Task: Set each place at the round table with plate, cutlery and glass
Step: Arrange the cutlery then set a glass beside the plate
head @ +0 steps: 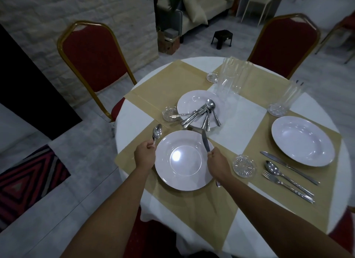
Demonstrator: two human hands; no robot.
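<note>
A white plate [185, 159] lies on the near gold placemat [196, 209] of the round table [244, 113]. My left hand [144, 154] grips a spoon [157, 132] just left of that plate, bowl pointing away. My right hand [217, 159] grips a knife [206, 141] over the plate's right rim, blade pointing away. A second plate [194, 102] further back carries a loose pile of cutlery [203, 113]. At the right, a third plate [302, 140] has a knife [288, 167], spoon [282, 173] and fork [284, 184] beside it.
Tall clear glasses stand at the back [233, 75] and at the right [286, 98]. Glass coasters lie near the plates [244, 166] [170, 113] [212, 77]. Two red chairs with gold frames [94, 54] [286, 40] stand behind the table. A patterned rug [26, 181] lies on the floor at left.
</note>
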